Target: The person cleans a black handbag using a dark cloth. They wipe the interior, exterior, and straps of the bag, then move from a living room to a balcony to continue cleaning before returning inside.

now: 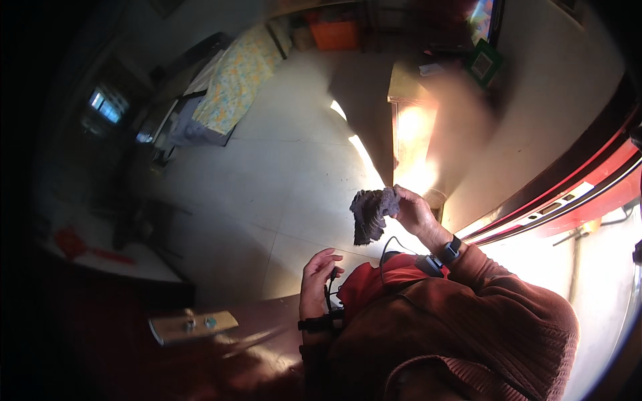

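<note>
A crumpled grey-purple cloth (373,213) with ragged edges hangs from my right hand (416,210), pinched between thumb and fingers in front of my body. To the lower left is my left hand (318,275), its fingers loosely curled and apart, away from the cloth. A black cable (329,290) runs by its palm from the wrist. Both wrists wear black bands. Below the left hand stands a dark red door panel (271,321) with a metal handle plate (195,326).
A red door edge with a lock plate (556,205) curves along the right. Ahead, a sunlit wooden cabinet (414,125) stands by the wall. A bed with a yellow floral cover (241,75) and an orange box (335,35) are farther back. Pale tiled floor (281,175) lies between.
</note>
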Available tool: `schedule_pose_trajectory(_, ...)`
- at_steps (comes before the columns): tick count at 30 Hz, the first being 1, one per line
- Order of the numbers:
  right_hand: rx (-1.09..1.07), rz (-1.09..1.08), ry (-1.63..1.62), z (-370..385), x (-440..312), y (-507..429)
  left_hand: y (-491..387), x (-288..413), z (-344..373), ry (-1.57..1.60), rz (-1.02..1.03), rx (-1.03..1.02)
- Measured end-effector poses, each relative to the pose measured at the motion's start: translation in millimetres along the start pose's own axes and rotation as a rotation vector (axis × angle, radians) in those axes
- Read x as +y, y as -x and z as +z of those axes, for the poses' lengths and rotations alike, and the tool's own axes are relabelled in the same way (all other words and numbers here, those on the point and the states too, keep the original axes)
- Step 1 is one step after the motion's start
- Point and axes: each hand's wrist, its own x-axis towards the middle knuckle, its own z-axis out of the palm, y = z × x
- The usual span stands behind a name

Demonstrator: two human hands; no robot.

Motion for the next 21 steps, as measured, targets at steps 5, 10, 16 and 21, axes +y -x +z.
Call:
schedule_pose_trajectory(5,0.155,-0.088,-0.023,-28.6,0.3,-75.0,-67.4,34.8,-33.5,-0.096,0.005,0.01)
schedule_pose_trajectory(10,0.191,-0.132,-0.118,-14.9,-2.9,-161.6,-149.3,83.9,-58.3,-0.154,-0.002,0.004)
schedule_pose_trajectory(16,0.136,-0.139,-0.002,37.7,-4.1,-237.2,-220.9,127.8,-97.9,-0.256,0.064,-0.019)
schedule_pose_trajectory(21,0.249,-0.137,0.002,35.5,-13.7,-271.0,-276.3,149.0,-142.7,-0.178,-0.048,-0.054)
